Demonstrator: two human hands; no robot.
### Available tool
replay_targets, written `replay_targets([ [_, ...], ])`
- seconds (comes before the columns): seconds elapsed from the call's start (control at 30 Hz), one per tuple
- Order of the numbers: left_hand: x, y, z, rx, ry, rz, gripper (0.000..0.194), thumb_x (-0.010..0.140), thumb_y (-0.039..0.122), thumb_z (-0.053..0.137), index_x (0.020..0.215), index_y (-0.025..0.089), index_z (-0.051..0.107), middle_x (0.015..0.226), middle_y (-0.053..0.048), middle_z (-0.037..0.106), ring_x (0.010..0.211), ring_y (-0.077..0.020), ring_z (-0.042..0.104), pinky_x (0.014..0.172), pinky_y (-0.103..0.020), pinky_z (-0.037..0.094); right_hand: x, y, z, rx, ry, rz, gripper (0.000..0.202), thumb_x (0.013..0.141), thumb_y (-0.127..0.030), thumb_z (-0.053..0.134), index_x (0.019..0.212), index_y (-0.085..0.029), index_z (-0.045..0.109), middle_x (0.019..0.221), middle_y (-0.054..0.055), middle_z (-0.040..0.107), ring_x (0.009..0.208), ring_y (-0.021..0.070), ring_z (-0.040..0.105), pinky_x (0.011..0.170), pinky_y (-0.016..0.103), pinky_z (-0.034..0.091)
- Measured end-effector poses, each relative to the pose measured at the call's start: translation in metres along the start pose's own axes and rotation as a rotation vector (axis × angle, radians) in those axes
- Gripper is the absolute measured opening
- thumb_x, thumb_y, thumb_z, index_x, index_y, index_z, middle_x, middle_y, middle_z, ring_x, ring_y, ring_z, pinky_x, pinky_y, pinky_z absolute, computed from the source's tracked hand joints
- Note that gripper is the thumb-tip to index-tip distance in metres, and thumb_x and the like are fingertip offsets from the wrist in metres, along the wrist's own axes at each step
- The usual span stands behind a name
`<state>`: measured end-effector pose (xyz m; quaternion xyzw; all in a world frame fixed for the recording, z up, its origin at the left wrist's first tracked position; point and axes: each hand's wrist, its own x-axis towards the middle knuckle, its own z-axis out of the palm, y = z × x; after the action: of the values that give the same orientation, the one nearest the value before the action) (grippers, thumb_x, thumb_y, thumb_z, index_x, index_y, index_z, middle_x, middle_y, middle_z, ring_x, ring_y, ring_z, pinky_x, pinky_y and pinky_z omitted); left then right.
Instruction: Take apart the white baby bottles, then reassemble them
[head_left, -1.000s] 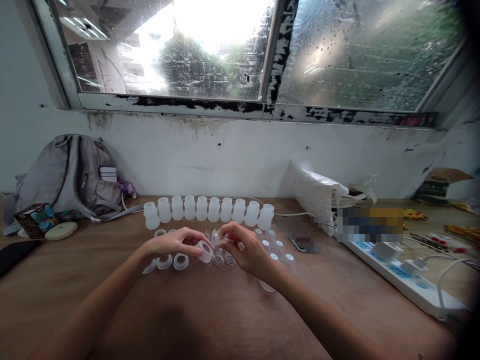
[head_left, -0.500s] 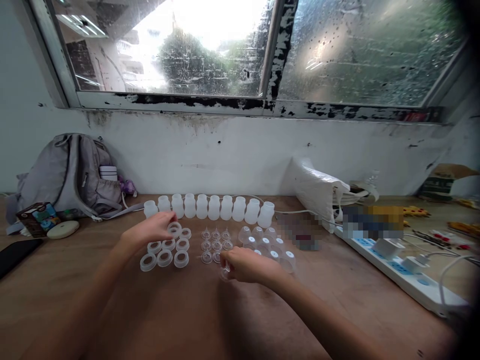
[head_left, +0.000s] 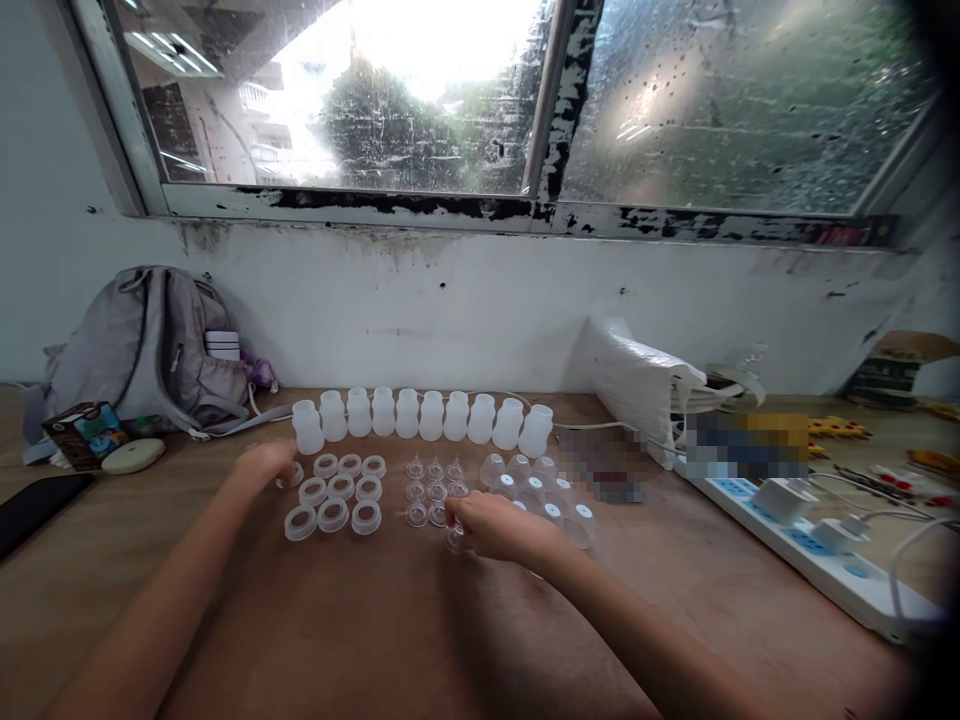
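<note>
At the left end of the ring group, my left hand (head_left: 264, 464) is closed with its fingertips on a translucent collar ring (head_left: 291, 477), partly hidden by them. Several similar screw rings (head_left: 332, 515) lie in rows to its right. My right hand (head_left: 487, 522) pinches a clear bottle teat (head_left: 454, 540) low over the table or touching it; I cannot tell which. Just behind it, more clear teats (head_left: 415, 514) stand in rows, tips up. Translucent dome caps (head_left: 552, 511), some with a pale round spot on top, sit beyond the right hand, which partly covers that group.
Frosted baby bottles (head_left: 431, 416) stand open in a row along the back. A grey backpack (head_left: 142, 350), a small box (head_left: 86, 433) and a black phone-like slab (head_left: 37, 510) are at left. A white bag (head_left: 637, 370) and a power strip (head_left: 810, 545) with plugs lie at right.
My left hand has moved left from the back of the ring rows to a ring at their left end. My right hand stays at the teat. The view has shifted slightly.
</note>
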<state>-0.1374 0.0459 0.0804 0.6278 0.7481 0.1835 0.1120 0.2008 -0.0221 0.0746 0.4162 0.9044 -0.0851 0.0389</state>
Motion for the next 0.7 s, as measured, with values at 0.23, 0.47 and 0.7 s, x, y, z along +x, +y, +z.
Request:
replay_targets([
  [0.23, -0.009, 0.018, -0.001, 0.348, -0.242, -0.086, 0.027, 0.04, 0.015, 0.071, 0.064, 0.013, 0.058, 0.089, -0.014, 0.064, 0.09, -0.0366, 0.055, 0.073, -0.044, 0.042, 0.002, -0.001, -0.001, 0.006, -0.008, -0.004, 0.026, 0.069, -0.013, 0.048, 0.093, -0.02, 0.054, 0.085, 0.005, 0.061, 0.077, 0.0194, 0.057, 0.053, 0.023, 0.031],
  [0.47, -0.023, 0.035, -0.014, 0.455, -0.266, -0.029, 0.031, 0.057, 0.02, 0.064, 0.086, 0.011, 0.058, 0.103, -0.018, 0.059, 0.098, -0.0365, 0.051, 0.076, -0.043, 0.041, 0.006, -0.004, 0.009, 0.028, 0.028, -0.045, 0.029, 0.07, -0.019, 0.048, 0.098, -0.02, 0.052, 0.086, 0.006, 0.062, 0.076, 0.0211, 0.057, 0.052, 0.024, 0.03],
  [0.7, -0.05, 0.067, -0.013, 0.36, -0.329, 0.237, 0.039, 0.068, 0.038, 0.056, 0.102, 0.021, 0.052, 0.105, -0.01, 0.057, 0.097, -0.0274, 0.052, 0.076, -0.033, 0.04, 0.007, 0.004, -0.009, 0.135, 0.225, -0.021, 0.02, 0.078, -0.025, 0.045, 0.097, -0.021, 0.052, 0.077, 0.003, 0.062, 0.067, 0.015, 0.055, 0.054, 0.022, 0.032],
])
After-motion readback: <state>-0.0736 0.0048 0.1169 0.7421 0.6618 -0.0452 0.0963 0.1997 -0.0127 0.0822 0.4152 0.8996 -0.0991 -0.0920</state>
